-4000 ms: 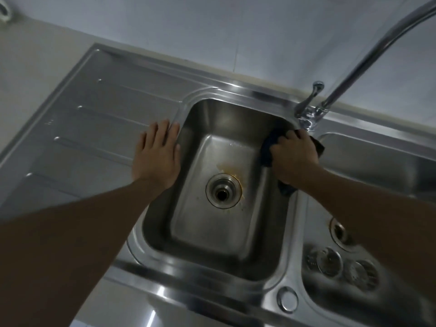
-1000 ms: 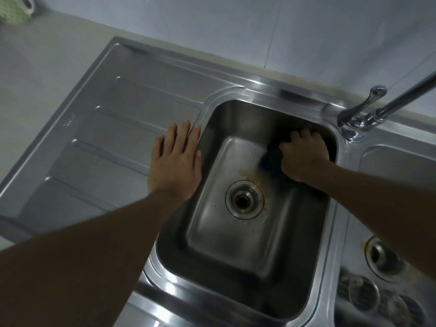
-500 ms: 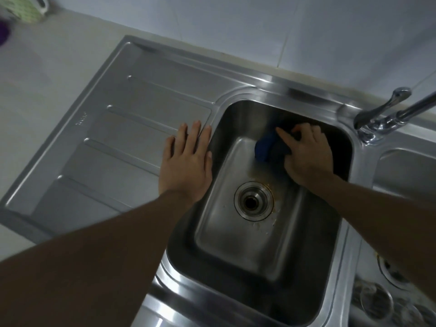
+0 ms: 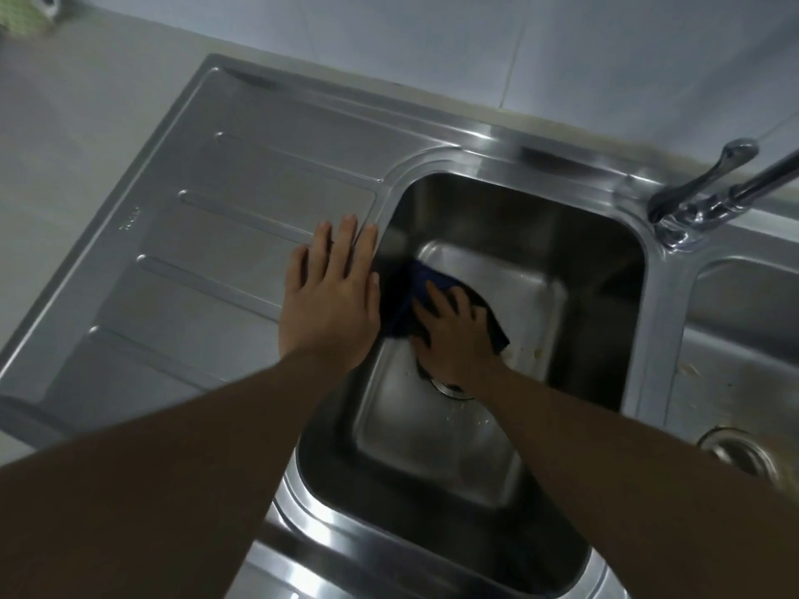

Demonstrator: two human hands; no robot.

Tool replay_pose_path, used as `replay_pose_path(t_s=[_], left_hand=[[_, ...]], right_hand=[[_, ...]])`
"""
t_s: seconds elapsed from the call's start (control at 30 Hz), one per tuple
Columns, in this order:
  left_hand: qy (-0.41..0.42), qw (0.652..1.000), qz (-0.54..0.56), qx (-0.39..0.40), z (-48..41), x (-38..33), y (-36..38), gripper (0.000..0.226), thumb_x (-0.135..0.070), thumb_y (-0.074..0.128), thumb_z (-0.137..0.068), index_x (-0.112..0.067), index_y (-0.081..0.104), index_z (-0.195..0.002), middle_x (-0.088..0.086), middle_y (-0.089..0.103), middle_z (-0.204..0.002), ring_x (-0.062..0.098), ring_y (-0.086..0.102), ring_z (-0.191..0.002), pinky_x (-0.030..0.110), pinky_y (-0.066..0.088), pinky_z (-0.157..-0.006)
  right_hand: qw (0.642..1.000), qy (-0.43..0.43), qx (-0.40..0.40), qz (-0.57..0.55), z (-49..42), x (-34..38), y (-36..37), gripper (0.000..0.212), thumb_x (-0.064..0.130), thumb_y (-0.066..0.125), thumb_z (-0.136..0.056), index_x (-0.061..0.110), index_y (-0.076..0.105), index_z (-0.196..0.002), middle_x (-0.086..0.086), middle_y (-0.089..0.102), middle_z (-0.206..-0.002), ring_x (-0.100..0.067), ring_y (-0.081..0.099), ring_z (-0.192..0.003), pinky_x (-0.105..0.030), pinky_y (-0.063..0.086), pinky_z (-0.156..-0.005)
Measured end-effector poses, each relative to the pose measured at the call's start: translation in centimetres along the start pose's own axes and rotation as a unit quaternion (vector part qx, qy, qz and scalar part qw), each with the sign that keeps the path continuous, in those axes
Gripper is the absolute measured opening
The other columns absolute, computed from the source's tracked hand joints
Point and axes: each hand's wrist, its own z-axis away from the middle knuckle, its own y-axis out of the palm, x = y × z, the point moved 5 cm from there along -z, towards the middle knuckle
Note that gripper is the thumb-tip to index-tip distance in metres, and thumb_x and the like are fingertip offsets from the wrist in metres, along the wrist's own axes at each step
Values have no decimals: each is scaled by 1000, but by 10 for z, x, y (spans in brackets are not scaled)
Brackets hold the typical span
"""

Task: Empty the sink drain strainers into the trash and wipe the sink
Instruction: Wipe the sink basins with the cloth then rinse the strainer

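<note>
We see a steel double sink [image 4: 655, 322] set into the pale bench [image 4: 65, 166], with its ribbed drainboard [image 4: 207, 270] running toward the bench's left edge. The left hand [image 4: 330, 296] lies flat and wide on the drainboard, fingers straight, thumb side at the lip of the left basin [image 4: 519, 218]. It holds nothing. The right hand [image 4: 456, 339] is down inside that basin, fingers spread and pressing a dark blue cloth [image 4: 413, 287] against the basin floor near its left wall. Under the right wrist we make out part of the drain [image 4: 452, 389], with pale specks on the floor beside it. The tap [image 4: 709, 201] stands on the rear rim between the basins. The right basin [image 4: 743, 339] shows brownish stains and its own drain [image 4: 741, 456]. A blurred green thing [image 4: 23, 17] sits at the bench's far left corner; we cannot tell what it is.
</note>
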Motion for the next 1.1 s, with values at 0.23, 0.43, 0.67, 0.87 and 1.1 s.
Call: replay_pose_path(t_s=[0.23,0.43,0.67,0.87,1.1], left_hand=[[4,1000,-3,-2,-1,1,2,58,-42,14,-105,-23,11,-160,2,12,-168,28,8,-155,50,20,-121],[-1,1000,-5,3,1,1,0,59,-41,13,-105,-23,10,-160,2,12,-168,27,8,-155,49,18,-122],[0,1000,0,-3,0,-2,-1,58,-39,19,-104,-22,14,-160,3,15,-168,29,11,-155,49,19,-121],[0,1000,-1,0,1,1,1,58,-40,16,-105,-24,9,-160,2,10,-169,28,7,-156,49,17,-123],[-2,1000,7,-4,-1,0,3,57,-40,17,-106,-25,9,-160,1,10,-169,27,6,-156,49,17,-123]], right_hand=[[989,116,-51,73,0,-76,-33,64,40,49,-99,28,22,-157,-21,31,-149,-38,34,-131,-45,34,-105],[979,191,15,64,29,-60,-26,71,33,52,-95,21,16,-155,-22,25,-149,-41,29,-133,-45,33,-108],[963,224,86,125,3,-98,-40,79,32,52,-98,19,2,-158,-28,12,-156,-48,23,-139,-46,43,-99],[965,235,61,101,27,-54,-18,89,46,51,-95,5,1,-156,-27,22,-150,-44,32,-132,-39,45,-95],[988,154,11,-12,-22,-45,-28,78,59,39,-97,20,10,-158,-27,19,-151,-43,26,-133,-48,34,-105]])
